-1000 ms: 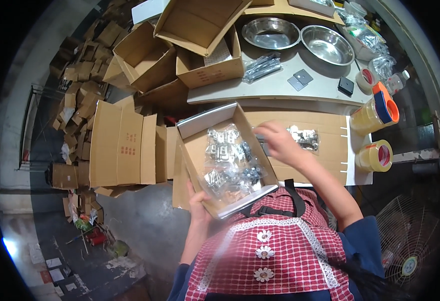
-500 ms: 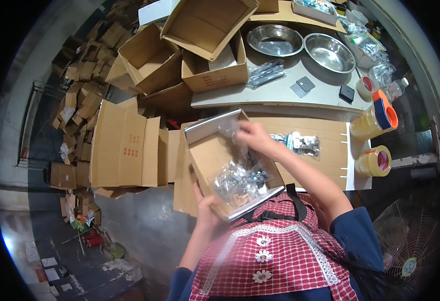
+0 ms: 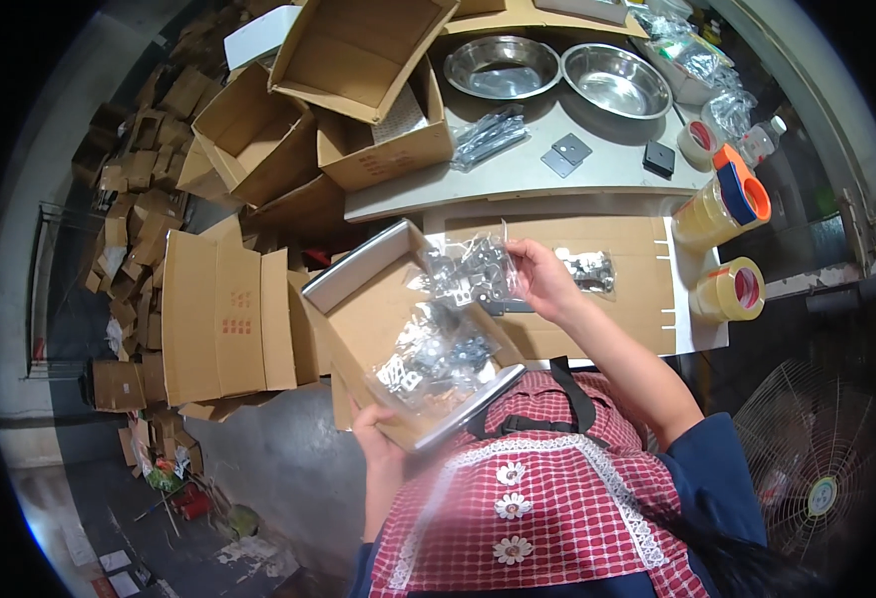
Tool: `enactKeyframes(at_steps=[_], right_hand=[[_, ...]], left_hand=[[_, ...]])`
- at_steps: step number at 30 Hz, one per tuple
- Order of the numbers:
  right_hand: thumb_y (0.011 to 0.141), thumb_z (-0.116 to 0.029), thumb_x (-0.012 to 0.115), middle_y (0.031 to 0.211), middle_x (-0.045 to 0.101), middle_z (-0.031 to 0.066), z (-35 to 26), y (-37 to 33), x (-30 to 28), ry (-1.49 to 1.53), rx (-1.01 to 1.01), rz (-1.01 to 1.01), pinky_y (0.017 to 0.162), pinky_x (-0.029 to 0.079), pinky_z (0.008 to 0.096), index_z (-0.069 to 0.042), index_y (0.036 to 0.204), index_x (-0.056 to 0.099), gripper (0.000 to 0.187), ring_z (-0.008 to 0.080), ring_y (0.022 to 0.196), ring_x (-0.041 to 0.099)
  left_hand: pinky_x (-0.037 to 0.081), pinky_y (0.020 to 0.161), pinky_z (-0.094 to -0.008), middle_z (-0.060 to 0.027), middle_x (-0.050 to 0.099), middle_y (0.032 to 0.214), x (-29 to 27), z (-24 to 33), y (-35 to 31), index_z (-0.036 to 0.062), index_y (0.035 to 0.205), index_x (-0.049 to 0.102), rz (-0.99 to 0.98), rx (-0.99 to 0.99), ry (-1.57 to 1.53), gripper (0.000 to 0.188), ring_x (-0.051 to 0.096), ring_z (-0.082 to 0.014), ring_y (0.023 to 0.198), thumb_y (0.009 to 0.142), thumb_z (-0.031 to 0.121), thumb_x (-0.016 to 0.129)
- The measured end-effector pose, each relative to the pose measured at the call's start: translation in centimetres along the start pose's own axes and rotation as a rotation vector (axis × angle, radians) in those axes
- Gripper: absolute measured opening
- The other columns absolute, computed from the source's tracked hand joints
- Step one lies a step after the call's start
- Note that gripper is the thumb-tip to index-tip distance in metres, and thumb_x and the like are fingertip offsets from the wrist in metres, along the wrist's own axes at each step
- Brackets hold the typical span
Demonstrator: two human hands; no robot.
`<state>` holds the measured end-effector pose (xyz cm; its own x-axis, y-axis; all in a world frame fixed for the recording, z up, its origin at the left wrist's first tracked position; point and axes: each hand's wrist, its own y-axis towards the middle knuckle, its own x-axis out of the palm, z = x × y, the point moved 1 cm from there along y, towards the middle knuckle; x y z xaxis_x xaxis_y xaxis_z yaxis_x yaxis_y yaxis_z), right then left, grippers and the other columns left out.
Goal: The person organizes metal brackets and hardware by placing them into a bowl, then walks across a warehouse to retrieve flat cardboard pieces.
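In our right hand [image 3: 549, 284], thumb and fingers are pinched together on the edge of a crinkled, glossy clear bag [image 3: 468, 269] of small metal parts, raised over the right side of a shallow box [image 3: 363, 324]. Our left hand [image 3: 376, 434] is curled around the near left edge of that box, its fingers partly hidden, holding it at a tilt. The box is plain brown card inside, with pale end walls, and more clear bags [image 3: 443, 359] lie heaped toward its near end, full of white, grey and coppery pieces. Just to the right, 1 flat packet [image 3: 589, 271] of shiny hardware rests on smooth brown cardboard [image 3: 607, 324]. On the pale surface [image 3: 408, 197] beyond we see 2 round, polished steel basins [image 3: 617, 80], thin grey plates [image 3: 565, 154], and a plastic-wrapped bundle [image 3: 488, 138] of long dark pieces. To its left, an open carton [image 3: 383, 154] with stiff, straight walls contains a grey textured sheet [image 3: 401, 118]. Near the right edge stand thick, glossy yellowish tape rolls [image 3: 727, 289].
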<state>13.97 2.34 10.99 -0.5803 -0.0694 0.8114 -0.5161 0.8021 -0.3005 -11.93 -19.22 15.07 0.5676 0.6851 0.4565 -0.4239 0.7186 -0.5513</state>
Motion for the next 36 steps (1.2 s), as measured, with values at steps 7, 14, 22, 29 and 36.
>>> enactKeyframes(at_steps=[7, 14, 22, 29, 36], right_hand=[[0.101, -0.034, 0.039, 0.121, 0.062, 0.0198, -0.8, -4.2, -1.9, 0.227, 0.153, 0.132, 0.094, 0.052, 0.0544, 0.004, 0.128, 0.049, 0.048, 0.0315, 0.110, 0.063], [0.089, -0.013, 0.067, 0.112, 0.066, 0.0134, -0.9, -6.0, -5.1, 0.013, 0.113, 0.135, 0.088, 0.055, 0.0394, 0.004, 0.128, 0.053, 0.044, 0.0220, 0.098, 0.066], [0.086, -0.009, 0.068, 0.111, 0.065, 0.0156, 4.0, 0.0, -7.5, -0.291, 0.241, 0.248, 0.087, 0.052, 0.0334, 0.009, 0.129, 0.052, 0.050, 0.0219, 0.098, 0.064], [0.078, -0.008, 0.068, 0.118, 0.063, 0.0155, 3.3, -2.1, -5.8, -1.416, -0.278, 0.386, 0.089, 0.050, 0.0422, -0.001, 0.123, 0.058, 0.047, 0.0325, 0.103, 0.063], [0.078, 0.001, 0.058, 0.109, 0.064, 0.0130, 1.2, -4.2, 6.9, -1.409, -0.874, -0.257, 0.092, 0.048, 0.0422, -0.003, 0.105, 0.065, 0.028, 0.0342, 0.104, 0.060]], left_hand=[[0.048, 0.096, -0.0424, -0.0150, 0.061, 0.111, -3.1, 1.5, -0.8, -0.0021, 0.122, 0.053, 0.081, 0.006, 0.050, 0.059, 0.059, -0.0330, 0.104, 0.064, 0.012, 0.050], [0.049, 0.098, -0.0423, -0.0160, 0.058, 0.117, -2.9, 2.6, -1.4, -0.0044, 0.125, 0.050, 0.189, 0.110, -0.026, 0.063, 0.059, -0.0328, 0.107, 0.063, 0.006, 0.048], [0.047, 0.103, -0.0443, -0.0180, 0.058, 0.123, -2.8, 5.2, -0.9, -0.0064, 0.129, 0.047, 0.180, 0.234, -0.052, 0.066, 0.057, -0.0344, 0.114, 0.064, 0.006, 0.048], [0.047, 0.103, -0.0451, -0.0182, 0.058, 0.124, -3.3, 4.2, -2.5, -0.0060, 0.130, 0.047, 0.161, 0.218, -0.134, 0.067, 0.057, -0.0348, 0.115, 0.064, 0.005, 0.048], [0.050, 0.096, -0.0427, -0.0175, 0.060, 0.112, -0.7, 2.2, -2.0, -0.0075, 0.121, 0.052, 0.172, 0.096, -0.023, 0.061, 0.060, -0.0341, 0.105, 0.062, 0.005, 0.050]])
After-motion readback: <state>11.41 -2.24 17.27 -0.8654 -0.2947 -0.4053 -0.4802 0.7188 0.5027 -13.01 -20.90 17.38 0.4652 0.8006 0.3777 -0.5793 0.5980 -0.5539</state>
